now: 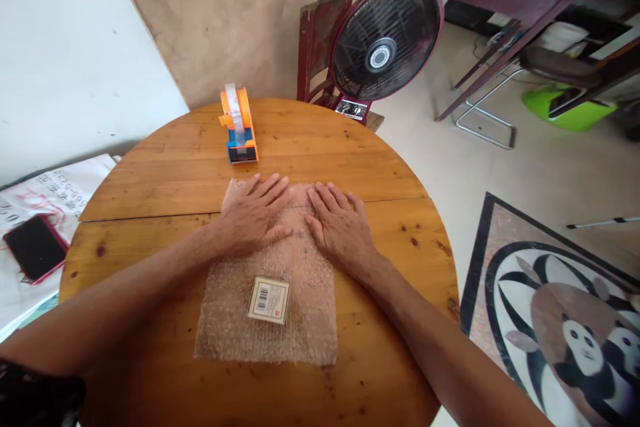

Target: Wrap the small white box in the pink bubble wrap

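Observation:
A sheet of clear bubble wrap (270, 343) lies spread on the round wooden table (390, 247). On its lower middle rests a small cream-coloured box (269, 300) with a barcode on its upper face. My left hand (253, 217) presses flat on the upper left part of the sheet, fingers stretched out. Flat on the upper right part lies my right hand (340, 220), its fingers a little apart and pointing away from me. Neither hand touches the box. Beyond my left hand stands an orange and blue tape dispenser (240, 123) with a roll of clear tape.
A round fan (385, 40) stands behind the table beside a dark red wooden chair (320, 40). At the left, a phone (36, 248) in a red case lies on white printed sheeting. A panda-patterned floor panel (565, 320) is at the right, below a stool (555, 67).

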